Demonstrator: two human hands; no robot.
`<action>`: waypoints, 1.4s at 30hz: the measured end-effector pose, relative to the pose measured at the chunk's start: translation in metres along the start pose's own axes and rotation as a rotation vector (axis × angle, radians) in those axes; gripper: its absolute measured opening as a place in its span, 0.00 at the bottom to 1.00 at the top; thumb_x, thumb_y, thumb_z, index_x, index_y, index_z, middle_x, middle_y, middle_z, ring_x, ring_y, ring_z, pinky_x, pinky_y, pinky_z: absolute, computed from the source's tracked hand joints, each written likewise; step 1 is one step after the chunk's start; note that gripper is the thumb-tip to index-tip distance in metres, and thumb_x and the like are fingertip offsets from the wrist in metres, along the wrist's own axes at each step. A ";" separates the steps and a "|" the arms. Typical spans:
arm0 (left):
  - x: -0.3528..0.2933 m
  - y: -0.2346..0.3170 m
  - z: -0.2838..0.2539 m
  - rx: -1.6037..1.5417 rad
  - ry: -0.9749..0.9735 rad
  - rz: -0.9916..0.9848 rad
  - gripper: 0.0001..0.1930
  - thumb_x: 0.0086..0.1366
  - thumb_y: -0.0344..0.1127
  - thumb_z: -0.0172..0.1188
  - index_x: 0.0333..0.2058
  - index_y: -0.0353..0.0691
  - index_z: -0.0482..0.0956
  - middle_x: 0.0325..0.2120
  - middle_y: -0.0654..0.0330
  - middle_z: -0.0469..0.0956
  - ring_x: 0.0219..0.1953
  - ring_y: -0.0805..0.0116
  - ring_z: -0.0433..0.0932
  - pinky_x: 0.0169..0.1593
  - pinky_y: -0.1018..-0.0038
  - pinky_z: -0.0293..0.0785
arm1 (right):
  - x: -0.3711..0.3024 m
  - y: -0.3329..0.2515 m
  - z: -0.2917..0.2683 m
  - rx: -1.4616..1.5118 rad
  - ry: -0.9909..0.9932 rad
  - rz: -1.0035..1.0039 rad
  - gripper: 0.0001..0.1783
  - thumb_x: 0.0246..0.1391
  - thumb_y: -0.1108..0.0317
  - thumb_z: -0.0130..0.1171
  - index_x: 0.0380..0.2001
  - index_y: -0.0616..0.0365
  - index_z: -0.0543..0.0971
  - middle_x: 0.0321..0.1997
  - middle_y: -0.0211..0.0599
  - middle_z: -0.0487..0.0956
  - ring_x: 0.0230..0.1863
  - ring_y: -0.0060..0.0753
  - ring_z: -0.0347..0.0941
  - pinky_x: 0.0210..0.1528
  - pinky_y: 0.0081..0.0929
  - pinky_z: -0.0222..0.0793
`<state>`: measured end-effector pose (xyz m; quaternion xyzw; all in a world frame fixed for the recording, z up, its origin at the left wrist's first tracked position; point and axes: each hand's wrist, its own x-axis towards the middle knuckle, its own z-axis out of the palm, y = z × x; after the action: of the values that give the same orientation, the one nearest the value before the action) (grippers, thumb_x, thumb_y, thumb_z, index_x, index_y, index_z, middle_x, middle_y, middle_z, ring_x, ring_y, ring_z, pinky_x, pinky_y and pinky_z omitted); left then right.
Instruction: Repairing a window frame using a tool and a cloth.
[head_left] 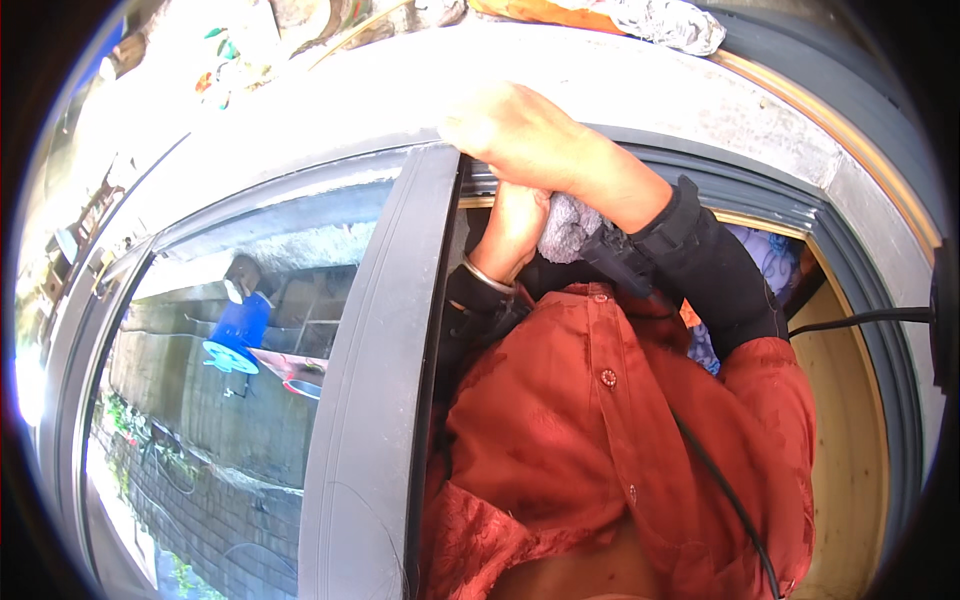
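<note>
At the end of the grey window sash (pixel 372 370), my two hands are close together, one above the other in the picture. My left hand (pixel 512 232), with a bangle at its wrist, is closed, and a grey fluffy cloth (pixel 570 228) bulges out beside its fingers. My right hand (pixel 510 125) reaches across from the right, curled at the sash's corner over the pale sill. Bright glare washes out its fingers, and whatever lies inside them is hidden. Part of the cloth is covered by my right forearm.
Reflected in the glass pane (pixel 230 400) are a blue bucket shape and a brick surface. Dark frame tracks (pixel 740 178) curve along the opening. On the bright sill (pixel 760 110) lies a crumpled silvery bundle (pixel 670 24) at the far edge. A black cable (pixel 860 318) runs at the right.
</note>
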<state>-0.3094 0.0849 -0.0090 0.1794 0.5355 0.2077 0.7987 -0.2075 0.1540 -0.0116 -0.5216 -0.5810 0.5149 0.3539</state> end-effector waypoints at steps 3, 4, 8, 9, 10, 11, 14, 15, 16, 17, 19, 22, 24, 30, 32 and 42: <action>-0.002 0.008 0.008 0.028 0.021 0.025 0.16 0.66 0.32 0.53 0.50 0.31 0.70 0.45 0.55 0.75 0.46 0.68 0.75 0.48 0.71 0.72 | -0.003 0.011 -0.009 -0.388 -0.022 -0.209 0.07 0.46 0.67 0.57 0.27 0.58 0.75 0.27 0.44 0.74 0.30 0.49 0.73 0.33 0.40 0.69; 0.000 0.010 0.006 -0.028 -0.042 -0.024 0.14 0.65 0.31 0.54 0.48 0.30 0.72 0.43 0.55 0.76 0.44 0.69 0.76 0.47 0.72 0.72 | -0.002 0.012 -0.010 -0.384 -0.027 -0.205 0.07 0.46 0.67 0.57 0.27 0.58 0.75 0.27 0.44 0.74 0.30 0.49 0.73 0.33 0.40 0.69; 0.001 0.013 -0.001 -0.004 -0.032 -0.199 0.11 0.64 0.29 0.55 0.42 0.29 0.76 0.38 0.56 0.79 0.40 0.70 0.78 0.45 0.74 0.73 | 0.007 0.011 -0.021 -0.298 0.085 -0.044 0.07 0.48 0.66 0.56 0.30 0.56 0.76 0.27 0.42 0.76 0.31 0.49 0.74 0.34 0.39 0.70; 0.001 0.016 0.000 -0.008 -0.030 -0.199 0.11 0.64 0.29 0.55 0.42 0.29 0.76 0.38 0.56 0.79 0.40 0.70 0.78 0.45 0.74 0.73 | 0.010 0.009 -0.022 -0.242 0.084 0.016 0.07 0.49 0.66 0.56 0.31 0.56 0.76 0.27 0.42 0.76 0.31 0.49 0.74 0.34 0.39 0.70; 0.001 0.020 0.004 0.003 -0.047 -0.187 0.11 0.64 0.29 0.56 0.42 0.29 0.76 0.38 0.56 0.79 0.40 0.70 0.78 0.45 0.74 0.73 | 0.012 0.008 -0.023 -0.191 0.087 0.078 0.07 0.49 0.66 0.56 0.31 0.56 0.76 0.28 0.42 0.76 0.32 0.49 0.74 0.35 0.39 0.70; 0.001 0.022 0.006 0.015 -0.064 -0.174 0.11 0.63 0.29 0.56 0.42 0.29 0.76 0.38 0.56 0.79 0.40 0.70 0.78 0.45 0.74 0.73 | 0.012 0.008 -0.022 -0.194 0.087 0.078 0.07 0.49 0.66 0.56 0.31 0.56 0.76 0.28 0.42 0.76 0.32 0.49 0.74 0.35 0.39 0.70; 0.001 0.017 0.008 -0.042 -0.056 -0.127 0.11 0.63 0.30 0.56 0.42 0.29 0.76 0.38 0.56 0.79 0.40 0.70 0.78 0.45 0.74 0.73 | 0.013 0.009 -0.015 -0.216 0.075 -0.065 0.08 0.50 0.65 0.55 0.32 0.56 0.75 0.29 0.42 0.76 0.32 0.49 0.74 0.35 0.39 0.70; 0.001 0.017 0.008 -0.036 -0.051 -0.131 0.11 0.63 0.29 0.56 0.42 0.29 0.76 0.38 0.56 0.79 0.40 0.70 0.78 0.45 0.74 0.72 | 0.014 0.010 -0.014 -0.256 0.061 -0.057 0.08 0.50 0.66 0.55 0.33 0.56 0.75 0.30 0.41 0.77 0.33 0.49 0.74 0.36 0.39 0.70; 0.001 0.018 0.007 -0.037 -0.049 -0.130 0.11 0.63 0.29 0.56 0.42 0.29 0.76 0.38 0.56 0.79 0.40 0.70 0.78 0.45 0.74 0.72 | 0.016 0.010 -0.013 -0.297 0.046 -0.048 0.08 0.51 0.66 0.55 0.33 0.56 0.75 0.31 0.41 0.77 0.34 0.48 0.74 0.36 0.39 0.70; 0.002 0.018 0.007 -0.026 -0.063 -0.144 0.12 0.63 0.29 0.56 0.43 0.29 0.76 0.39 0.56 0.79 0.40 0.70 0.78 0.46 0.74 0.72 | 0.017 0.011 -0.014 -0.296 0.045 -0.049 0.08 0.51 0.66 0.55 0.33 0.56 0.75 0.31 0.41 0.77 0.34 0.48 0.74 0.36 0.39 0.70; 0.002 0.017 0.006 -0.019 -0.074 -0.161 0.12 0.63 0.29 0.56 0.44 0.29 0.75 0.39 0.57 0.79 0.40 0.69 0.78 0.46 0.74 0.72 | 0.021 0.012 -0.017 -0.275 0.002 -0.153 0.11 0.46 0.69 0.54 0.36 0.53 0.77 0.32 0.43 0.79 0.35 0.50 0.75 0.36 0.41 0.71; 0.001 0.016 0.006 -0.083 -0.092 -0.106 0.12 0.63 0.28 0.56 0.44 0.30 0.75 0.41 0.56 0.78 0.43 0.69 0.77 0.48 0.74 0.71 | 0.021 0.013 -0.011 -0.275 -0.107 -0.275 0.12 0.45 0.70 0.55 0.36 0.55 0.77 0.31 0.44 0.78 0.34 0.50 0.75 0.35 0.41 0.71; -0.001 0.016 0.006 -0.002 -0.065 0.004 0.13 0.62 0.28 0.57 0.46 0.30 0.74 0.43 0.56 0.77 0.45 0.69 0.75 0.49 0.73 0.70 | 0.018 0.019 -0.002 -0.298 -0.144 -0.279 0.09 0.49 0.68 0.53 0.34 0.57 0.75 0.31 0.44 0.76 0.35 0.50 0.74 0.36 0.41 0.70; -0.001 0.013 0.006 0.009 -0.068 0.052 0.17 0.62 0.29 0.58 0.49 0.30 0.71 0.45 0.57 0.75 0.46 0.69 0.73 0.51 0.72 0.69 | 0.017 0.010 0.015 0.120 -0.094 0.083 0.12 0.50 0.64 0.51 0.27 0.64 0.73 0.22 0.46 0.70 0.23 0.47 0.65 0.28 0.38 0.63; -0.001 0.010 0.007 0.021 -0.043 0.059 0.17 0.62 0.29 0.57 0.49 0.30 0.72 0.45 0.57 0.75 0.46 0.69 0.73 0.51 0.72 0.69 | 0.021 0.003 0.014 0.179 -0.061 0.159 0.14 0.51 0.62 0.51 0.26 0.65 0.72 0.20 0.45 0.69 0.22 0.46 0.62 0.27 0.37 0.61; 0.002 0.022 0.010 -0.109 -0.120 -0.128 0.10 0.64 0.31 0.57 0.39 0.28 0.78 0.35 0.58 0.80 0.36 0.73 0.78 0.40 0.78 0.73 | 0.047 0.009 -0.003 -0.272 -0.200 -0.068 0.13 0.55 0.62 0.48 0.35 0.60 0.75 0.34 0.49 0.76 0.39 0.53 0.73 0.42 0.43 0.69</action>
<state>-0.3024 0.1035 0.0044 0.1133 0.4849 0.1737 0.8496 -0.2123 0.1995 -0.0261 -0.4908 -0.6951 0.4685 0.2376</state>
